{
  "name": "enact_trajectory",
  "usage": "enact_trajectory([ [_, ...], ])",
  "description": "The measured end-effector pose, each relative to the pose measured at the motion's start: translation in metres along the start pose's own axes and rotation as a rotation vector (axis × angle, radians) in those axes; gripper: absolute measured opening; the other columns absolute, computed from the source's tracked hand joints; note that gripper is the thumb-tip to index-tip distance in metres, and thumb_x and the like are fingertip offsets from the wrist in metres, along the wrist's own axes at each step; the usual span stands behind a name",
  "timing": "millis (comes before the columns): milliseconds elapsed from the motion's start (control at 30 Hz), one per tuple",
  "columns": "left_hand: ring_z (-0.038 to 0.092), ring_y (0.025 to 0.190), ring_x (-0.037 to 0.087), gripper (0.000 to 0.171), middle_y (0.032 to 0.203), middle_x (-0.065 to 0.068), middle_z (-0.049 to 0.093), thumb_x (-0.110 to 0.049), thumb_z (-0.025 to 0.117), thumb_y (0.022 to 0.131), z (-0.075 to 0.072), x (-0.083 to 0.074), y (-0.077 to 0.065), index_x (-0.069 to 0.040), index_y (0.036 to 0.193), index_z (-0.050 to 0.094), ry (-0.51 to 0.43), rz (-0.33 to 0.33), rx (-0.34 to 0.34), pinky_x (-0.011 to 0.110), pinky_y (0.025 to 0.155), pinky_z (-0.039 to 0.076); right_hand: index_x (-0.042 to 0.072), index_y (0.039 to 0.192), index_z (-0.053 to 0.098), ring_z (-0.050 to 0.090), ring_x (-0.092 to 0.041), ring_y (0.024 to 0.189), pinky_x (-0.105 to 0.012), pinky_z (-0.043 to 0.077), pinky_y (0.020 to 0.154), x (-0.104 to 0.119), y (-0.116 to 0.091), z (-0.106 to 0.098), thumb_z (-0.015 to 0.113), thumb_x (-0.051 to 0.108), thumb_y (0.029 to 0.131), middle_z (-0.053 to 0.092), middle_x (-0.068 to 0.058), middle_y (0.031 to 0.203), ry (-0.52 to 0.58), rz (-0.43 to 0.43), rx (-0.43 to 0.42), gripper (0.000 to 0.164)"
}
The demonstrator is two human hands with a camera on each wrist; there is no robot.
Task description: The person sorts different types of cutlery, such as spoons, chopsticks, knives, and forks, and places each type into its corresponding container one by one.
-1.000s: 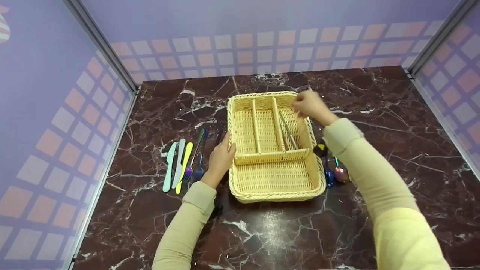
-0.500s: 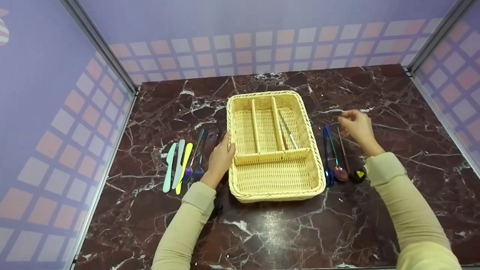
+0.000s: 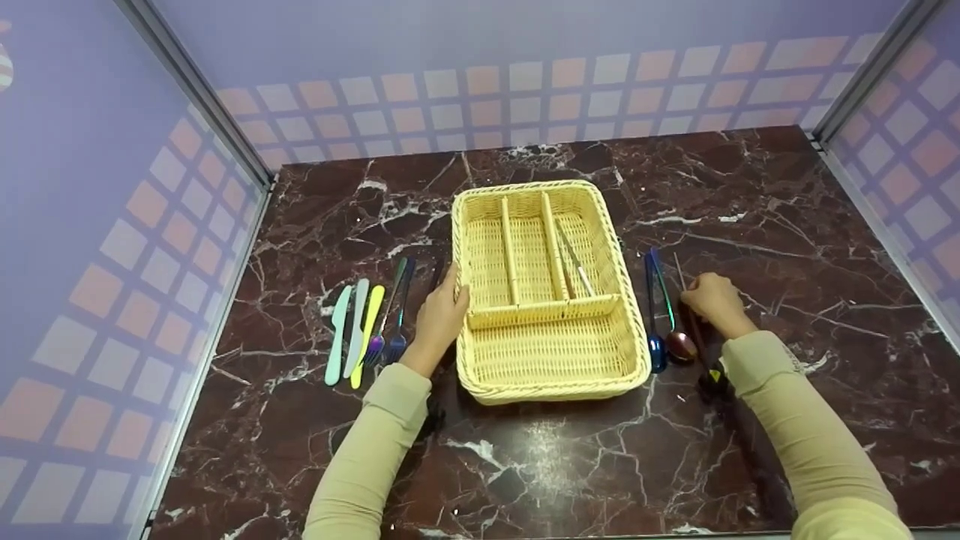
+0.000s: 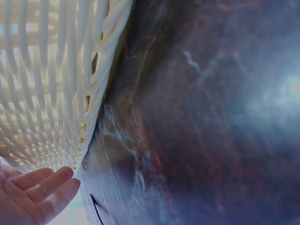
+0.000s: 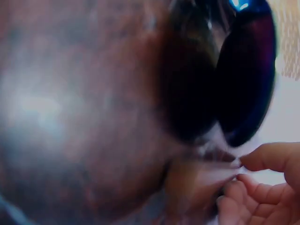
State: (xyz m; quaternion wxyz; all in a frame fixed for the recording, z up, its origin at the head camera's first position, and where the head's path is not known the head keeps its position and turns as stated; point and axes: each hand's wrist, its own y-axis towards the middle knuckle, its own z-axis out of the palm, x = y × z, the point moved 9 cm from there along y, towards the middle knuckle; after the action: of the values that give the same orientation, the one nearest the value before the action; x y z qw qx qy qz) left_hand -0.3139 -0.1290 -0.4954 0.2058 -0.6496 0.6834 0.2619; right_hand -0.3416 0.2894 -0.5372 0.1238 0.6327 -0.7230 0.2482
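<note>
A pale yellow wicker basket (image 3: 551,352) with divided compartments stands mid-table. My left hand (image 3: 436,322) rests along its left side; in the left wrist view its fingers (image 4: 49,183) lie extended by the woven wall (image 4: 51,93). Inside the back right compartment lies a thin chopstick-like stick (image 3: 574,256). To the right of the basket, my right hand (image 3: 715,301) is lowered to the table, thumb and fingertips pinching a thin dark chopstick (image 3: 679,270). The right wrist view is blurred around those fingertips. Two spoons, one blue (image 3: 657,352) and one copper-coloured (image 3: 681,347), lie between that hand and the basket.
Left of the basket lie a mint knife (image 3: 339,334), a grey-blue knife (image 3: 357,328), a yellow-handled piece (image 3: 369,337) and two dark iridescent forks, one purple (image 3: 375,346) and one blue (image 3: 397,345). Purple panels (image 3: 510,45) enclose the dark marble table (image 3: 360,465).
My right hand has left the basket's back right compartment, moved right, and come down onto the chopstick beside the spoons. The left hand stays at the basket's side.
</note>
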Motion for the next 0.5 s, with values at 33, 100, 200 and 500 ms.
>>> enact_trajectory([
  [33, 0.034, 0.047, 0.014, 0.052, 0.063, 0.002, 0.043, -0.026, 0.042, 0.097, -0.0001, -0.0002, 0.0002, -0.009, 0.144, 0.030, 0.000, 0.001, 0.000, 0.029, 0.048, 0.029, 0.011, 0.052, 0.046, 0.047, -0.014, 0.038, -0.029, 0.035, 0.039, 0.0008, -0.0007, 0.0003, 0.048, 0.011, 0.075, 0.046, 0.001, 0.043, -0.017, 0.002, 0.006, 0.023],
  [100, 0.034, 0.047, 0.014, 0.052, 0.063, 0.002, 0.043, -0.026, 0.042, 0.097, 0.0003, 0.0000, 0.0001, -0.009, 0.144, 0.029, -0.002, -0.001, 0.003, 0.029, 0.047, 0.029, 0.012, 0.048, 0.043, 0.047, -0.016, 0.038, -0.030, 0.035, 0.038, 0.0025, -0.0019, 0.0009, 0.047, 0.010, 0.074, 0.046, 0.000, 0.043, -0.038, 0.005, 0.021, 0.026],
  [200, 0.034, 0.047, 0.014, 0.052, 0.062, 0.001, 0.042, -0.025, 0.042, 0.097, 0.0012, 0.0006, -0.0006, -0.009, 0.144, 0.029, -0.008, -0.010, 0.010, 0.029, 0.046, 0.028, 0.009, 0.052, 0.045, 0.049, -0.016, 0.039, -0.031, 0.036, 0.039, 0.0034, -0.0028, 0.0024, 0.048, 0.011, 0.076, 0.049, -0.002, 0.045, -0.051, 0.015, 0.055, 0.024],
  [500, 0.035, 0.047, 0.015, 0.052, 0.061, 0.001, 0.042, -0.027, 0.041, 0.097, 0.0007, -0.0005, 0.0004, -0.009, 0.144, 0.028, 0.005, -0.004, 0.015, 0.029, 0.046, 0.030, 0.000, 0.060, 0.054, 0.053, -0.014, 0.040, -0.029, 0.043, 0.042, 0.0072, 0.0044, -0.0023, 0.052, 0.011, 0.077, 0.053, -0.003, 0.046, -0.030, 0.010, 0.119, 0.020],
])
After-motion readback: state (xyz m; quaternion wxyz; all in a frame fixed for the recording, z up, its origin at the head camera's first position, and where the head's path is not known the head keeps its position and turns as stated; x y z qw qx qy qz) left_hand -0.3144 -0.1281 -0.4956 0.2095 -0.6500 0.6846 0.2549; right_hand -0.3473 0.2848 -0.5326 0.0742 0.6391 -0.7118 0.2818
